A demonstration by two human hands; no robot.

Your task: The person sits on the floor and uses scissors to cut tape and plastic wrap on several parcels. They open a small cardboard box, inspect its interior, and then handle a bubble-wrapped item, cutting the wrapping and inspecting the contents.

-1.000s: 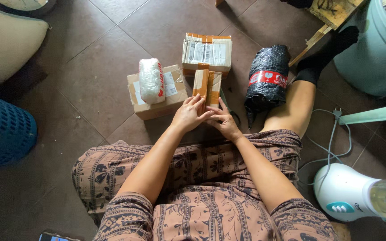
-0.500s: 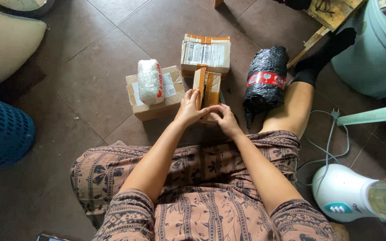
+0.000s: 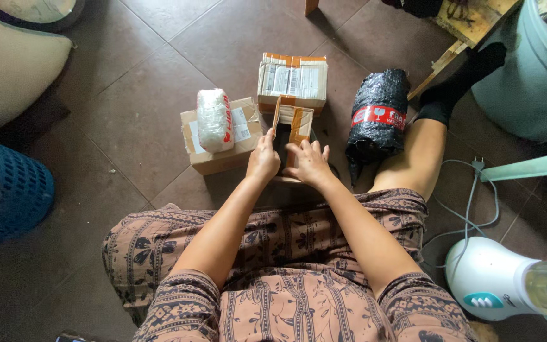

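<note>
- Whereas half a second ago both hands pressed on the small cardboard box [image 3: 292, 130] on the floor tiles [image 3: 128, 133], its taped flaps now stand apart.
- The left hand [image 3: 263, 158] grips the left flap; the right hand [image 3: 308, 163] lies flat, fingers spread, against the right one.
- The opening looks underway.
- A white wrapped parcel [image 3: 214, 120] tops the neighbouring carton [image 3: 223, 139].

Blue basket [image 3: 7, 196], black wrapped parcel [image 3: 378, 114] (red band), teal bin [image 3: 530, 82].

Single head view; looks steeply down, close above lap and tiled floor [image 3: 128, 120].
</note>
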